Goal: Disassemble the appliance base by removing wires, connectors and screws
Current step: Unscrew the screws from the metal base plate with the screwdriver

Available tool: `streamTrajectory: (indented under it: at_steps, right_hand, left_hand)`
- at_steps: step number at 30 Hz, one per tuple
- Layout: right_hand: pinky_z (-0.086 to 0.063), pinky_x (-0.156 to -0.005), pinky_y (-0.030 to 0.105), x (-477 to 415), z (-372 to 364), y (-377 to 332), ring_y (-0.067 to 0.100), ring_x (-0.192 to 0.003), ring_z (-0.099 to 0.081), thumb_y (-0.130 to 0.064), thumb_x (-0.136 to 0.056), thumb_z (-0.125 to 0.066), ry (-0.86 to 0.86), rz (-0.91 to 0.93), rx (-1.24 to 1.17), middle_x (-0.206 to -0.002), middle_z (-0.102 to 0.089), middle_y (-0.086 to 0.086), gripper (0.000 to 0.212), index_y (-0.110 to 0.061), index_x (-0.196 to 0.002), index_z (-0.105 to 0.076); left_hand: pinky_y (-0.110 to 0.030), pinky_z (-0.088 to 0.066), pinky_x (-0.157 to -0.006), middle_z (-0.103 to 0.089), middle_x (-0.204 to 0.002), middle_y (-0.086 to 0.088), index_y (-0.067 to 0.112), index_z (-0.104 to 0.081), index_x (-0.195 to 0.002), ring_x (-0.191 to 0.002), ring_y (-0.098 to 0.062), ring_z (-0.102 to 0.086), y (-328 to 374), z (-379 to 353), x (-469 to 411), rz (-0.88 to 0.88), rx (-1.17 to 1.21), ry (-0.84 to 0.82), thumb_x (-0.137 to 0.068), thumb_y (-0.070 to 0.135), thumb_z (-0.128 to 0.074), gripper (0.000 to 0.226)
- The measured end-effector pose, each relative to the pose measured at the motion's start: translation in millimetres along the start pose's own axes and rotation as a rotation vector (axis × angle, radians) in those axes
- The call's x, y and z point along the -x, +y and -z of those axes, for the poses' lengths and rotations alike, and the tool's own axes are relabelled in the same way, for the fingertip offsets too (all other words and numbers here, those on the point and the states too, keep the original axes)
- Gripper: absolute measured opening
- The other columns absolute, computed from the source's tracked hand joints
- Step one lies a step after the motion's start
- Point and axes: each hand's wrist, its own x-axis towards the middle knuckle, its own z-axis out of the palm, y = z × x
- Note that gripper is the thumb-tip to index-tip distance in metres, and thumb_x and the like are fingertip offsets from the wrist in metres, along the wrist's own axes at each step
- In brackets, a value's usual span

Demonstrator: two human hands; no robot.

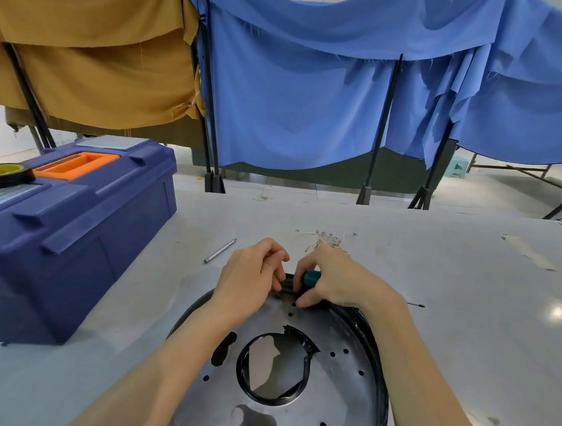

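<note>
Currently on the desk (462, 283), itemised:

1. Appliance base (340, 390): a round metal plate with a black rim, lying flat just before me. It has a large central opening edged in black and small holes scattered over its face.
2. Left grip (249, 275): at the far rim of the base, fingers curled, pinching a black part (288, 284) that sits on that rim.
3. Right grip (334, 278): also at the far rim, clamped round the teal handle of a screwdriver (312, 277). The tip is hidden between my two hands.
4. Loose wires (326, 240): a pale tangle lying just beyond my right grip.
5. Metal rod (220, 251): short and grey, lying beyond my left grip, apart from the base.
6. Thin dark pin (416, 304): lying to the right of the base.
7. Toolbox (82, 221): dark blue with an orange handle, lid down, at the left of the desk. A roll of tape (7, 174) rests on its lid.
8. Backdrop: tan cloth (87, 62) and blue cloth (309, 102) hung over black stands.
</note>
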Motion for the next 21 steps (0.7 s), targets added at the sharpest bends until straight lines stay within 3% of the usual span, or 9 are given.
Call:
streamTrajectory:
  at_steps: [3, 6, 8, 11, 15, 21]
  right_hand:
    - [-0.052, -0.081, 0.035, 0, -3, -1, 0.018, -0.088, -0.060, -0.016, -0.067, -0.085, -0.052, -0.033, 0.004, -0.089, -0.066, 0.000, 0.019, -0.026, -0.079, -0.073]
    - [-0.052, -0.080, 0.034, 0, -3, -2, 0.018, -0.087, -0.060, -0.012, -0.067, -0.085, -0.054, -0.032, 0.003, -0.083, -0.064, -0.003, 0.022, -0.027, -0.078, -0.073]
    - [-0.052, -0.079, 0.033, -1, -4, -1, 0.018, -0.087, -0.061, -0.010, -0.066, -0.084, -0.048, -0.037, 0.006, -0.083, -0.064, -0.002, 0.022, -0.026, -0.077, -0.074]
    - [-0.055, -0.077, 0.035, -2, -6, -1, 0.019, -0.086, -0.063, -0.009, -0.066, -0.084, -0.036, -0.048, 0.034, -0.081, -0.067, 0.000, 0.020, -0.023, -0.070, -0.072]
    - [-0.056, -0.077, 0.038, -3, -7, 0, 0.020, -0.085, -0.063, -0.009, -0.066, -0.083, -0.032, -0.045, 0.042, -0.083, -0.068, 0.002, 0.022, -0.024, -0.065, -0.069]
    - [-0.056, -0.081, 0.042, -3, -7, 0, 0.021, -0.087, -0.064, -0.007, -0.066, -0.082, -0.035, -0.044, 0.030, -0.087, -0.069, 0.004, 0.022, -0.024, -0.065, -0.068]
  left_hand:
    - [-0.036, -0.053, -0.065, -0.063, -0.069, 0.013, 0.034, -0.058, -0.086, -0.060, -0.007, -0.059, 1, 3, -1, -0.026, -0.147, 0.007, -0.094, 0.029, -0.056, 0.010]
    - [-0.025, -0.041, -0.063, -0.056, -0.074, 0.019, 0.040, -0.051, -0.083, -0.069, -0.004, -0.054, 4, 7, -1, -0.102, -0.400, -0.064, -0.089, 0.031, -0.062, 0.015]
    - [-0.026, -0.036, -0.064, -0.054, -0.079, 0.016, 0.037, -0.056, -0.081, -0.077, -0.009, -0.053, 6, 9, -1, -0.120, -0.539, -0.120, -0.087, 0.028, -0.064, 0.014]
    - [-0.025, -0.028, -0.062, -0.056, -0.096, 0.011, 0.033, -0.068, -0.093, -0.092, -0.014, -0.056, 9, 10, -2, -0.149, -0.747, -0.178, -0.088, 0.026, -0.061, 0.010]
    - [-0.024, -0.018, -0.052, -0.056, -0.107, 0.011, 0.032, -0.068, -0.104, -0.101, -0.014, -0.056, 14, 9, -2, -0.163, -0.871, -0.263, -0.092, 0.032, -0.059, 0.015]
    - [-0.027, -0.025, -0.059, -0.051, -0.109, 0.007, 0.026, -0.066, -0.104, -0.098, -0.018, -0.057, 16, 9, -3, -0.242, -0.985, -0.352, -0.094, 0.030, -0.056, 0.014]
